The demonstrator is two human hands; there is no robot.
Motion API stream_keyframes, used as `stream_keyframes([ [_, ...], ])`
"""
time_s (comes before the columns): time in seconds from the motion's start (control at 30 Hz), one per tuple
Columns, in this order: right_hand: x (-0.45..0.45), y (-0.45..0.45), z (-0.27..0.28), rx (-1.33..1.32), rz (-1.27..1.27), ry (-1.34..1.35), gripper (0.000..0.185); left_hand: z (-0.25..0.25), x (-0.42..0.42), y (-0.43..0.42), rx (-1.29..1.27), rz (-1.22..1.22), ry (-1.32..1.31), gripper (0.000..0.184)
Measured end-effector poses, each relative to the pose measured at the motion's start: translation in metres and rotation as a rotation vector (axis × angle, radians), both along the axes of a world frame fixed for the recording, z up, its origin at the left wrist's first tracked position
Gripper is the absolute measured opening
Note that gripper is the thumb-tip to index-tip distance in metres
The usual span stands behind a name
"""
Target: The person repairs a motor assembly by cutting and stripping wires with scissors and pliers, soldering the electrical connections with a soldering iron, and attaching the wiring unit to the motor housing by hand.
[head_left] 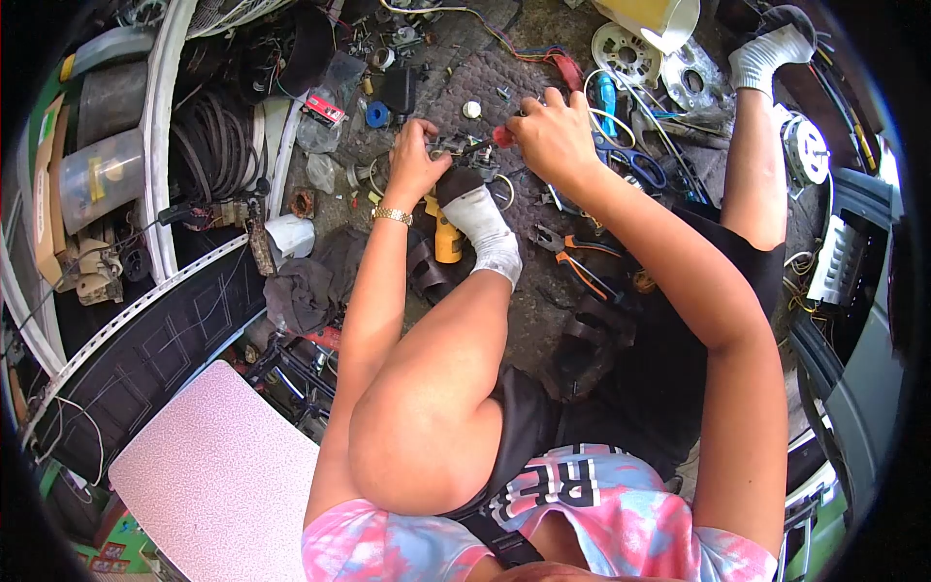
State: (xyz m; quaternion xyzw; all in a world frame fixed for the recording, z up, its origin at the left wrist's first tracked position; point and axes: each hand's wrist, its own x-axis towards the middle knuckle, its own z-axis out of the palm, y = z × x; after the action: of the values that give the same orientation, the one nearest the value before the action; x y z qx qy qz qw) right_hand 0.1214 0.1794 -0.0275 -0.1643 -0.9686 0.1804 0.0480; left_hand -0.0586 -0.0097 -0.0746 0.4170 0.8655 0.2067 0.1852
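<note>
My right hand (558, 136) is closed round the red handle of a screwdriver (502, 136), whose dark shaft points left. The shaft reaches toward a small metal part (448, 145) lying just beyond the toes of my socked foot (475, 213). At that part's left side, my left hand (419, 160) holds it with bent fingers and thumb. A yellow tool (447, 238) lies beside the foot, partly hidden by it. Details of the small metal part are too small to tell.
Orange-handled pliers (582, 262) lie right of the foot, near blue-handled scissors (635, 165) and a teal screwdriver (606, 102). A blue tape roll (376, 114) and a white round cap (471, 110) sit beyond my hands. A pink-white board (218, 466) is at lower left.
</note>
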Motion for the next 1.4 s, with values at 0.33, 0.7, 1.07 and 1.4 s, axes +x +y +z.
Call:
stream_keyframes([
  [0.33, 0.0, 0.001, -0.004, 0.023, 0.008, 0.003, 0.012, 0.005, 0.004, 0.002, -0.01, -0.008, 0.055, 0.046],
  [0.7, 0.0, 0.006, -0.001, 0.028, -0.018, 0.019, 0.013, 0.002, 0.002, -0.002, -0.006, 0.012, -0.004, 0.045],
  [1.07, -0.088, 0.129, -0.048, -0.895, -0.581, 0.228, 0.037, 0.004, 0.01, -0.007, -0.058, 0.046, 0.022, 0.043],
  [1.4, -0.194, 0.232, -0.151, -0.623, -0.736, 0.288, 0.023, 0.007, 0.012, -0.009, 0.024, 0.021, 0.1, 0.039],
])
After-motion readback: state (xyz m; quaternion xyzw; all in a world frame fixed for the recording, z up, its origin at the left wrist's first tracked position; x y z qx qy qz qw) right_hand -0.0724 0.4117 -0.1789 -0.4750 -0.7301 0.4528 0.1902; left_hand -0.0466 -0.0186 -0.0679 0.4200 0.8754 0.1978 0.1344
